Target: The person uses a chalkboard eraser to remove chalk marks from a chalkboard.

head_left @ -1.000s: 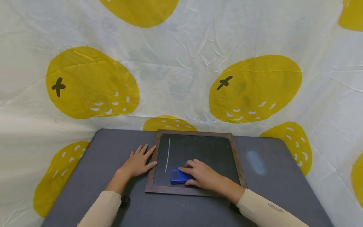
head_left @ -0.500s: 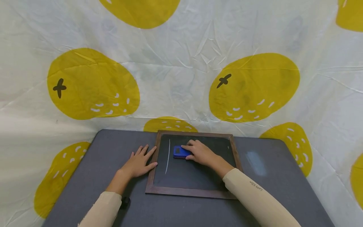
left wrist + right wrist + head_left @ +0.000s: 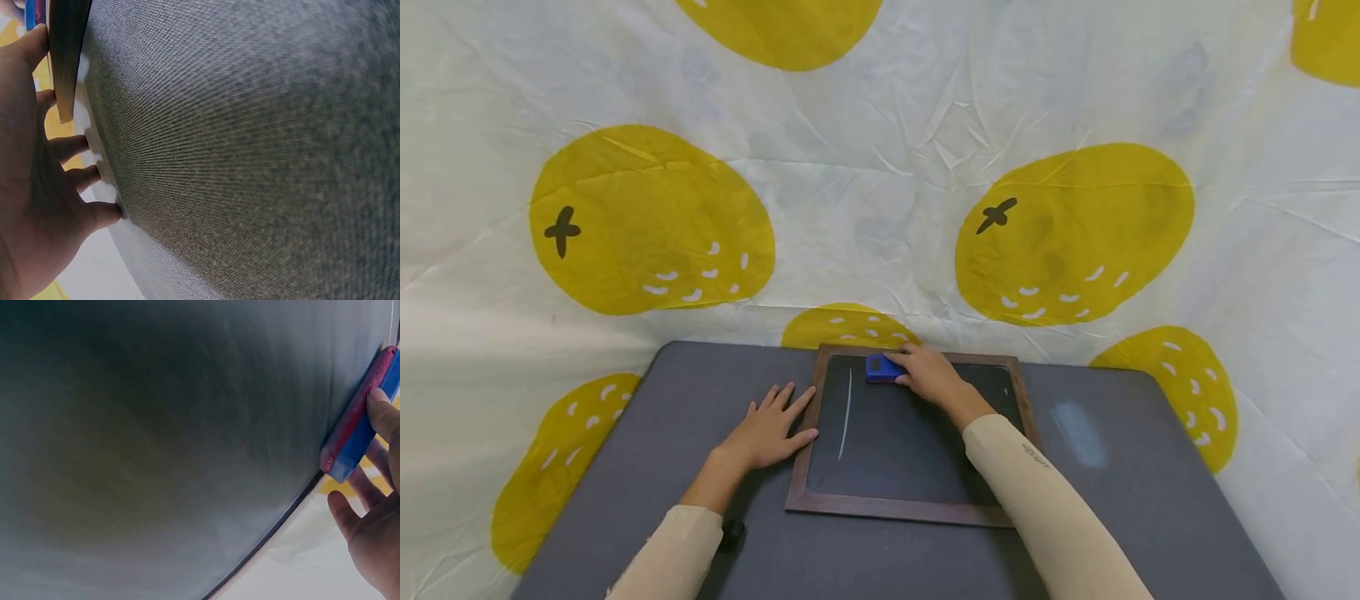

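A wood-framed chalkboard (image 3: 895,442) lies flat on the grey table. Near its far edge, my right hand (image 3: 928,372) grips a blue board eraser (image 3: 880,368) between thumb and fingers. The right wrist view shows the eraser (image 3: 362,419) with its reddish pad side against the board. My left hand (image 3: 763,432) rests with spread, straight fingers on the table, its thumb and index fingertip touching the board's left frame. In the left wrist view that hand (image 3: 37,175) meets the frame's side (image 3: 67,62). A thin white chalk line (image 3: 846,414) runs down the board's left part.
The grey table (image 3: 880,562) extends around the board, with a pale chalky smear (image 3: 1078,433) to the right. Directly behind the table hangs a white cloth (image 3: 865,217) printed with yellow fruit shapes. A small faint mark (image 3: 1006,392) sits at the board's upper right.
My right hand has moved the eraser from the board's near edge up to its far edge. The left hand stays in place, and the chalk line looks the same.
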`<state>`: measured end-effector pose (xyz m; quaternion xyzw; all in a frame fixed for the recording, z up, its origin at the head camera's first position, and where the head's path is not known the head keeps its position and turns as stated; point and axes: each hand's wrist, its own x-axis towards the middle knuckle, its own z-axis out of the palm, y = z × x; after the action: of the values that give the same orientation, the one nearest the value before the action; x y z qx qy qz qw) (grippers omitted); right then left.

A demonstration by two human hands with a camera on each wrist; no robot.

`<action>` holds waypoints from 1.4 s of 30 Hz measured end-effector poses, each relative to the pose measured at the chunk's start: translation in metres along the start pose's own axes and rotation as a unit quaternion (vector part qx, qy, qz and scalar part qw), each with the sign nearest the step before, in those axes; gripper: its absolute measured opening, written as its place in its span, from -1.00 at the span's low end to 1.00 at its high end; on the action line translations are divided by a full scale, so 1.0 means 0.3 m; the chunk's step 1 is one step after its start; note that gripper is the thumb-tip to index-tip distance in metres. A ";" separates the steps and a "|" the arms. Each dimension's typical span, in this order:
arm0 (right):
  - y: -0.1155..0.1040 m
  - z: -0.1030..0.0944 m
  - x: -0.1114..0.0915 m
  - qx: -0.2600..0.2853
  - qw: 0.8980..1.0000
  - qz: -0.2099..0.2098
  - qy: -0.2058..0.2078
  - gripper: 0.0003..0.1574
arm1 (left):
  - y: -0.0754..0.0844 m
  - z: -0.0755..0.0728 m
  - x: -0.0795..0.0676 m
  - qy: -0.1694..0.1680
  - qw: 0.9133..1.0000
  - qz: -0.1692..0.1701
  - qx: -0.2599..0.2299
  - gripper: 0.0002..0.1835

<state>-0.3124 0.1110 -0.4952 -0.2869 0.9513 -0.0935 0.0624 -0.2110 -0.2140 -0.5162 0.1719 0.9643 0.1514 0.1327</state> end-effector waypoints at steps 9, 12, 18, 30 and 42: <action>0.009 -0.005 0.011 0.006 1.000 0.014 -0.010 -0.27 | 0.009 0.000 0.007 0.001 1.000 0.003 0.006 -0.15; 0.009 0.000 0.005 0.013 1.000 0.011 -0.007 -0.27 | 0.010 0.003 0.007 -0.003 1.000 0.002 0.006 -0.15; 0.008 0.000 -0.012 0.027 1.000 0.007 -0.007 -0.25 | 0.009 0.012 0.006 -0.005 1.000 0.001 0.008 -0.16; -0.019 -0.002 -0.095 0.040 0.997 -0.066 -0.003 -0.25 | -0.001 0.004 0.003 0.004 1.000 -0.005 0.011 -0.16; -0.089 0.026 -0.264 0.039 0.991 -0.129 0.014 -0.22 | -0.004 0.007 0.010 0.003 1.000 -0.003 0.010 -0.15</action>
<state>-0.2313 0.1322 -0.4918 -0.4031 0.9028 -0.1418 0.0479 -0.2134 -0.2134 -0.5190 0.1699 0.9668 0.1418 0.1280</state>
